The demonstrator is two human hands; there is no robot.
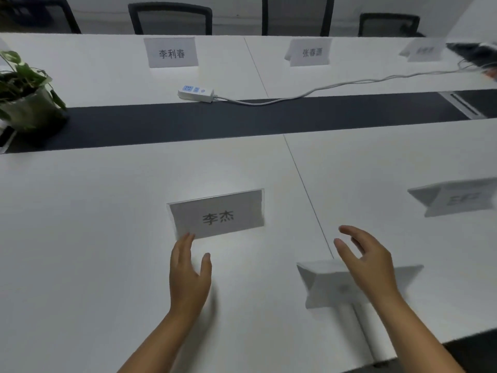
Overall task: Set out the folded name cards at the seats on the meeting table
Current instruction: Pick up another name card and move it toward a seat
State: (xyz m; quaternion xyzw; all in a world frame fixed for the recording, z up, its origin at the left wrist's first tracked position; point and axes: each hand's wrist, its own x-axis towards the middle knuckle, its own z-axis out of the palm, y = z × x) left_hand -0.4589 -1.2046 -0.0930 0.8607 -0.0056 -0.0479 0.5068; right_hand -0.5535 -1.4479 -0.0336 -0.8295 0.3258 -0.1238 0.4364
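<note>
At the far left of the meeting table [80, 211] stood a potted plant [24, 98], on the dark strip [242, 119] that ran along the middle; a little to the right, beyond this strip, lay a white power strip [195, 92] with its cable going off to the right.

In front of the person stood the near name card [218, 214], upright on its fold, with the printed side to the camera; the left hand [188, 273] was just under its lower left corner, fingers straight and relaxed, the fingertips touching or almost touching the card, and it held nothing.

Further right, near the table edge, another folded card [330, 284] sat like a small tent, partly behind the right hand [368, 262]; this hand hovered above it with fingers spread and lightly bent, gripping nothing; whether it touched the card I could not tell. A third tent card [454, 197] stood at the right edge, blurred. Across the table three more cards, the left one [171, 53], the middle one [310, 53] and the right one [422, 51], stood before the chairs [169, 18].

Such a card seemed to be very light, thin paper, easy to tip or slide on the smooth top and easy to crease; I think it was best taken softly at the two side edges or at the ridge of the fold, without pressing the faces together.
</note>
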